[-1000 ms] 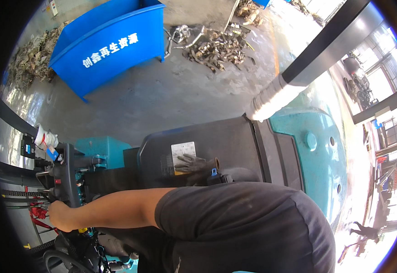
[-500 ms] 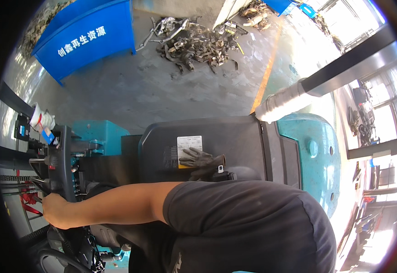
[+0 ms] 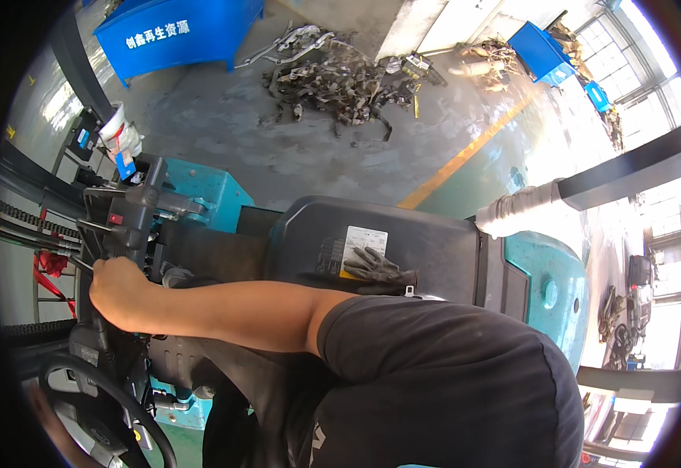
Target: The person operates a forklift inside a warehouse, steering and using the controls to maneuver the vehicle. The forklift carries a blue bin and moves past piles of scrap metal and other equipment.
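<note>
My right arm reaches left across the picture. My right hand [image 3: 118, 295] is closed round a control lever [image 3: 83, 266] beside the dark dashboard of a teal forklift; the grip is mostly hidden by the back of the hand. Below that hand is the black steering wheel [image 3: 133, 405]. At the lower left rim, a blurred skin-coloured strip [image 3: 53, 427] beside the wheel looks like part of my left hand or forearm; its fingers cannot be made out. More levers [image 3: 93, 225] stand just beyond my right hand, near a red switch [image 3: 115, 219].
A dark work glove [image 3: 374, 266] lies on the black engine cover [image 3: 426, 234]. Wrapped posts [image 3: 520, 209] rise at the forklift's corners. On the floor are a heap of scrap strips [image 3: 332, 82], a blue metal bin [image 3: 176, 58] and a yellow line [image 3: 465, 152]. Hoses [image 3: 32, 222] run at left.
My view has shifted, so the forklift and my right arm sit further right in the picture. More of the steering wheel shows. My right hand stays at the lever.
</note>
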The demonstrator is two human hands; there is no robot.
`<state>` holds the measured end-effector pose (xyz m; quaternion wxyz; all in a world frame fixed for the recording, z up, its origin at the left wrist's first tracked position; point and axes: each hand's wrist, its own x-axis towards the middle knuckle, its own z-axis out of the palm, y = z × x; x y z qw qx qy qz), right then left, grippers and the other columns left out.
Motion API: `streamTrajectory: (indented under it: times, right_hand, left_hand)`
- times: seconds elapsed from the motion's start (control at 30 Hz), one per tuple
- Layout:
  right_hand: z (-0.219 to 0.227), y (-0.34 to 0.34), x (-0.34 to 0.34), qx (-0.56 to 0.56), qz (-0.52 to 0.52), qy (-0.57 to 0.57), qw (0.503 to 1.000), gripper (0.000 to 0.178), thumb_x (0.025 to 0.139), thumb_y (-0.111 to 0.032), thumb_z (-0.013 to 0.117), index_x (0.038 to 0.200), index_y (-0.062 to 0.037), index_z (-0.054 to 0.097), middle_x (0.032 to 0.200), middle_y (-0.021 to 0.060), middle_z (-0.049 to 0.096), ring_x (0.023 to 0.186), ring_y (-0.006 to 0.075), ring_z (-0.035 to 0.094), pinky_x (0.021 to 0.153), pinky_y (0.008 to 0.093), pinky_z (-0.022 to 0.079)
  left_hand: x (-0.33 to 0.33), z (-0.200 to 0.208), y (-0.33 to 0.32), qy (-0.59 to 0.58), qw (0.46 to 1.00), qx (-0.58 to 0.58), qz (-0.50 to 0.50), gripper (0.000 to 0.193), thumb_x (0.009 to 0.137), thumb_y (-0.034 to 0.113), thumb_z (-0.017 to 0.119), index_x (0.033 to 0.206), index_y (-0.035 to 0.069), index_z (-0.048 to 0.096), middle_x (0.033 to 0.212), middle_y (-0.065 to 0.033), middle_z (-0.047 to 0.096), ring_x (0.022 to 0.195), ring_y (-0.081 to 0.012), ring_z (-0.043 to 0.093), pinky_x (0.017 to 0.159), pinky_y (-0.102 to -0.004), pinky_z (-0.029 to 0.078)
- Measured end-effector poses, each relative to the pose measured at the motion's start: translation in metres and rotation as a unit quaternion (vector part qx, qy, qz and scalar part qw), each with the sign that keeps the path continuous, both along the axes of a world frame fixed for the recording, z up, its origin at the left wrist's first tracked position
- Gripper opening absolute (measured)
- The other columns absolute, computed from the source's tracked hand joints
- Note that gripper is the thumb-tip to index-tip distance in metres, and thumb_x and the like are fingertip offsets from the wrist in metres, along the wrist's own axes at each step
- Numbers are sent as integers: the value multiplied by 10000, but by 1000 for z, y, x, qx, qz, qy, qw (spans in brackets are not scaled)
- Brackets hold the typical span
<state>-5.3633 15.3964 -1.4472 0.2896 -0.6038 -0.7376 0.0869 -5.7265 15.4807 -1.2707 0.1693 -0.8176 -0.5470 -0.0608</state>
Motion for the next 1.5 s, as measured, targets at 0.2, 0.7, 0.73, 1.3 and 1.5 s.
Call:
streamTrajectory:
  times: [0.2,0.7,0.73,1.3,1.5]
  right_hand:
    - [-44,23,48,-46,-1,-76,996,234,792,-202,748,1001,-186,853,1043,31,798,991,269,750,705,415,578]
    - [-136,173,201,-133,-2,-26,991,269,897,-234,635,1088,-172,814,1025,126,794,987,359,764,804,520,605]
    - [-139,192,209,-122,27,-31,992,257,924,-213,616,1052,-108,812,1056,172,792,997,362,770,824,520,613]
    - [-120,405,379,15,148,-97,984,261,1032,-114,578,1232,-43,730,1155,239,747,1069,439,710,916,502,545]
    - [-65,461,439,45,243,-84,965,277,1050,-116,564,1270,-33,710,1207,243,732,1139,435,690,963,486,530]
  left_hand:
    - [152,-90,-2,-82,980,-104,-148,302,1122,191,562,1042,-98,602,953,-263,571,882,-401,576,855,-427,483]
    - [302,-203,152,-6,990,9,140,327,966,368,626,1004,97,805,1018,-146,790,966,-359,765,848,-506,611]
    - [300,-194,176,-33,968,10,247,290,933,302,628,1009,89,810,1058,-154,795,1014,-362,767,879,-501,613]
    - [502,-252,85,-214,952,174,131,171,744,261,729,680,111,677,816,-58,604,868,-237,580,697,-385,503]
    - [562,-128,258,-190,966,24,172,293,873,304,677,986,85,836,1092,-126,737,1093,-291,635,885,-374,536]
